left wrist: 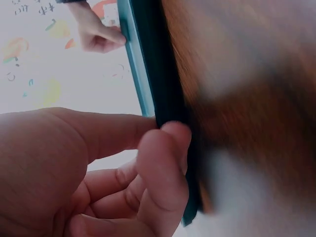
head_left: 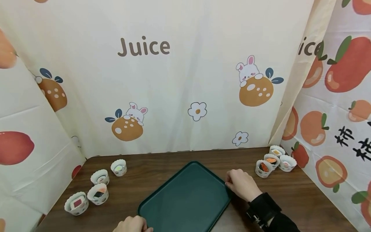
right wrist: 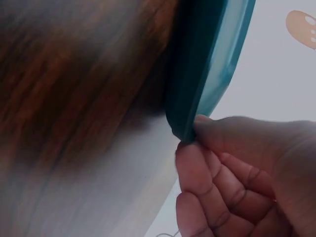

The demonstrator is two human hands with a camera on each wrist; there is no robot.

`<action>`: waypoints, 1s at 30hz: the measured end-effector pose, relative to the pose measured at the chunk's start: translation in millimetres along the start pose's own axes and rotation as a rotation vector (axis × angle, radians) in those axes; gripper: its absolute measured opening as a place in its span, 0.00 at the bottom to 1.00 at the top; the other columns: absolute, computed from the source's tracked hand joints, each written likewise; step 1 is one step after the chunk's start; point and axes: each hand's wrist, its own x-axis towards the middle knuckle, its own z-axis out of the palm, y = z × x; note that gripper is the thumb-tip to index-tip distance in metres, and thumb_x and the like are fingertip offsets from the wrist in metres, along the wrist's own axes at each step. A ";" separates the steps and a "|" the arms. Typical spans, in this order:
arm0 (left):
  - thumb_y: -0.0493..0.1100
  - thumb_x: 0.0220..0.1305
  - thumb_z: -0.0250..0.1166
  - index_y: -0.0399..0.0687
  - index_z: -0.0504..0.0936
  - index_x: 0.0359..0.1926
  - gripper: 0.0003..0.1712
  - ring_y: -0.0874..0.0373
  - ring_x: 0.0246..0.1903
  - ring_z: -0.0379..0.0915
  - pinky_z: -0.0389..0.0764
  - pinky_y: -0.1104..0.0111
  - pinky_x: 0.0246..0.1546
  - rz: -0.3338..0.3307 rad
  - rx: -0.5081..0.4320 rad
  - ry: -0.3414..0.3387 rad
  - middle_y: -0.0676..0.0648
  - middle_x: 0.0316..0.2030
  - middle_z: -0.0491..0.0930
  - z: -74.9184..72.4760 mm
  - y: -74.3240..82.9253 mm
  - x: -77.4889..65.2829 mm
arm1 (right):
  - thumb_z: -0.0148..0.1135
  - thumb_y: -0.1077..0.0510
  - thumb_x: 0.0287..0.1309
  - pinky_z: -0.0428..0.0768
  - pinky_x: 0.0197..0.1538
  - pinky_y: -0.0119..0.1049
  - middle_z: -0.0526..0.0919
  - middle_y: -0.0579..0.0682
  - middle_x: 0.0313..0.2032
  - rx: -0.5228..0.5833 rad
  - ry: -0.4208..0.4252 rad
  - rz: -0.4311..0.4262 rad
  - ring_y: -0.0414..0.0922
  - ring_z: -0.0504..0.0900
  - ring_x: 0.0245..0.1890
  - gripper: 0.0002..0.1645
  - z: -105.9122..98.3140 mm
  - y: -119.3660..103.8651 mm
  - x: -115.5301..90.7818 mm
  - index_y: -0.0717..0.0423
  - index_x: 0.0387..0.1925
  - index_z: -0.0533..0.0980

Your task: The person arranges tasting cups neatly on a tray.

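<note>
Right hand [head_left: 242,184] extended from lower right, black sleeve [head_left: 265,206] behind wrist; left hand [head_left: 131,225] low, partly cut off by bottom of head view. Both hands pinch smooth dark-green rectangular tray [head_left: 188,196] with raised rim, thumb one side, curled fingers other, gap only rim-thick. Left fingers grip near left corner, right fingers at right corner. Tray spans between hands above brown wood-grain table [head_left: 127,190]; whether fully clear, cannot tell.

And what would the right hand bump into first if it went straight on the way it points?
The green tray: the right hand pinches its edge. Past that, the line seems to run toward the printed cloth behind, though depth is unclear.
</note>
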 end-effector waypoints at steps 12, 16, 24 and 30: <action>0.46 0.67 0.76 0.51 0.78 0.23 0.19 0.55 0.22 0.73 0.76 0.58 0.27 0.083 -0.011 0.127 0.52 0.20 0.75 -45.9 23.8 -0.1 | 0.75 0.66 0.57 0.70 0.27 0.31 0.75 0.38 0.22 0.010 -0.016 -0.049 0.33 0.69 0.21 0.18 -5.7 1.4 -27.7 0.45 0.22 0.76; 0.44 0.67 0.76 0.53 0.79 0.23 0.17 0.60 0.20 0.73 0.76 0.62 0.25 0.187 -0.042 0.136 0.54 0.20 0.76 -36.2 4.0 28.2 | 0.75 0.67 0.56 0.67 0.27 0.30 0.72 0.37 0.21 0.006 -0.026 -0.072 0.31 0.66 0.20 0.19 -4.8 1.4 -40.7 0.45 0.22 0.75; 0.38 0.65 0.76 0.49 0.80 0.22 0.17 0.62 0.18 0.72 0.76 0.65 0.23 0.323 -0.068 0.232 0.54 0.17 0.75 -47.5 9.1 42.7 | 0.75 0.65 0.59 0.66 0.27 0.30 0.72 0.37 0.22 0.101 -0.135 -0.086 0.30 0.66 0.21 0.17 -10.2 5.5 -59.1 0.46 0.25 0.75; 0.37 0.65 0.75 0.48 0.78 0.19 0.20 0.63 0.14 0.72 0.75 0.68 0.22 0.312 -0.091 0.273 0.53 0.14 0.74 -60.4 33.2 31.6 | 0.76 0.63 0.60 0.68 0.26 0.30 0.74 0.38 0.20 0.221 -0.266 -0.061 0.32 0.69 0.19 0.17 -19.8 13.1 -65.0 0.46 0.24 0.76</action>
